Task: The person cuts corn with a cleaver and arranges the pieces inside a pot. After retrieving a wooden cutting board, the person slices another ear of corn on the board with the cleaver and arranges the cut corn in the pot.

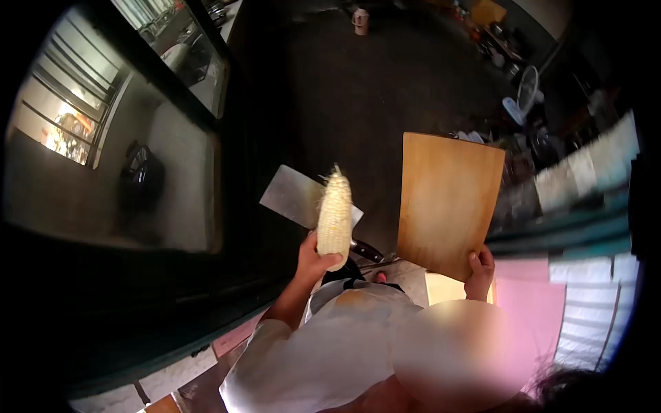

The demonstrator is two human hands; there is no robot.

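Observation:
My left hand (318, 258) is closed around the lower end of a pale, husked ear of corn (335, 217), which points upward. Behind the corn lies a cleaver, its broad grey blade (292, 195) showing to the left and its dark riveted handle (368, 252) to the lower right. The same hand appears to hold the cleaver against the corn, though the fingers behind are hidden. My right hand (480, 272) grips a wooden cutting board (449, 199) by its lower right corner, thumb on the front face. The board stands nearly upright, apart from the corn.
Dark floor stretches ahead, with a pinkish jug-like container (361, 22) at the far end. A glass-paned partition (182, 172) runs along the left. To the right are a fan (528, 89) and assorted household items. A foot shows below the cleaver handle.

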